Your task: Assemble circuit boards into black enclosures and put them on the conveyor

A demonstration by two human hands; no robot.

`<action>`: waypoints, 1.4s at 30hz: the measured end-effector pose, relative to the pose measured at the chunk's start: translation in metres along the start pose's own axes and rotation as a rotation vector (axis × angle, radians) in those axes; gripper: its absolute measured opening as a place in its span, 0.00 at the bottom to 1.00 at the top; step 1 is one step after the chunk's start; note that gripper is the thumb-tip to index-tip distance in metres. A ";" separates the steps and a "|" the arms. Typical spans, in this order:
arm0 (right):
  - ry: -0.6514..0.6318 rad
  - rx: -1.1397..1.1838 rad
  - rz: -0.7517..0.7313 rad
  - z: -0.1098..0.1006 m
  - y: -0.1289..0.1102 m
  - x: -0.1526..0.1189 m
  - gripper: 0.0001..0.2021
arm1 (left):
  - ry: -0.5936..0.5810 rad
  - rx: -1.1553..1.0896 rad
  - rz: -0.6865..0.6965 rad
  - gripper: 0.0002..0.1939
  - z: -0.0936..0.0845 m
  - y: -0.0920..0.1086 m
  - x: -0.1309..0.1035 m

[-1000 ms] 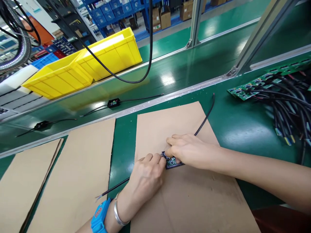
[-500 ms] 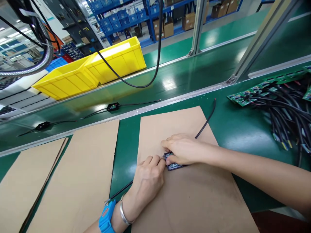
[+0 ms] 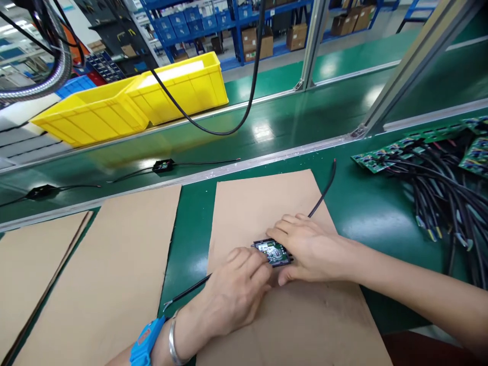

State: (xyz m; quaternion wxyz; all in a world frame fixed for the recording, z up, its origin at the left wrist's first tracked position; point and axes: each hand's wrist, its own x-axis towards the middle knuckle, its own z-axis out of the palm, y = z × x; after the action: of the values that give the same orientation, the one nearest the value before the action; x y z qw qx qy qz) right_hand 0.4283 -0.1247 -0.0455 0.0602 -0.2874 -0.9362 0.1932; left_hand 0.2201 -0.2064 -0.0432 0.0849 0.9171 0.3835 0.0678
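Observation:
A small green circuit board in a black case (image 3: 273, 252) lies on the cardboard sheet (image 3: 263, 203), between my hands. My left hand (image 3: 238, 284) is closed at its left end, fingers curled and their tips hidden behind the knuckles. My right hand (image 3: 310, 249) grips the right end, index finger at the far edge and thumb at the near side. One black cable (image 3: 323, 195) runs out past my right hand to the back right. Another black cable (image 3: 188, 292) comes out from under my left hand, its bare wire ends near my blue wristband (image 3: 147, 341).
More cardboard sheets (image 3: 102, 254) lie to the left. At right is a heap of black cables (image 3: 446, 188) with green circuit boards (image 3: 381, 155). Beyond the metal rail (image 3: 267, 156), two cased boards with cables (image 3: 163, 165) sit before yellow bins (image 3: 179, 89). A black cable loop (image 3: 224, 133) hangs overhead.
My right hand has slid right, its thumb coming off the board's face to the near side, so more of the board shows. My left hand has shifted right along the board's near edge.

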 end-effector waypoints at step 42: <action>-0.296 0.039 0.001 -0.027 0.021 -0.003 0.09 | 0.014 0.130 0.141 0.19 0.027 -0.013 0.006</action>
State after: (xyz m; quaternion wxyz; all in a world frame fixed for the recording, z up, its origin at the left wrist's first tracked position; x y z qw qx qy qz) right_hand 0.4474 -0.1019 -0.0291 -0.0729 -0.2553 -0.9307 0.2516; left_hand 0.2205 -0.1955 -0.0723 0.0178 0.9450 0.3219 0.0549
